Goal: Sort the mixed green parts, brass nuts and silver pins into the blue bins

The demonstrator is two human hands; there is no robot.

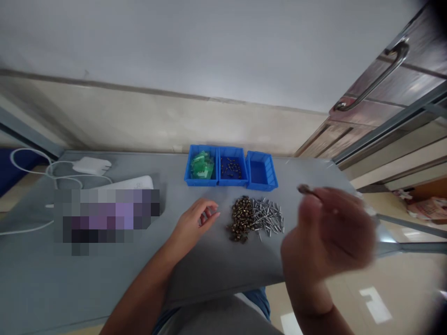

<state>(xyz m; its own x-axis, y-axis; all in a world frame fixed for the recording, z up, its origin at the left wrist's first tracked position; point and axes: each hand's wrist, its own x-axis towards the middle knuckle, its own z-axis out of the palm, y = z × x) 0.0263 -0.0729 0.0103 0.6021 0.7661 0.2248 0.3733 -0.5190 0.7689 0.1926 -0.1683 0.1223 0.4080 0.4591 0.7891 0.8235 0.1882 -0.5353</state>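
Note:
Raised over the right side of the table, my right hand (324,232) is blurred and closed, pinching a small bronze-coloured metal part (305,189) between thumb and forefinger. My left hand (197,218) hovers over or rests on the table with fingers loosely bent and apart, holding nothing. To its right lies a pile of small bronze-coloured metal parts (241,216). A pile of thin silver metal pins (268,216) touches that pile. Behind them stand a blue bin with green packets (202,165), a blue bin with several small metal pieces (231,169), and an empty blue bin (259,172).
The grey table (202,288) meets a wall at the back. A white power strip (143,182), a white adapter (91,165), loose white cables and a pixelated object (108,216) lie at the left. A metal handle (375,81) is at upper right.

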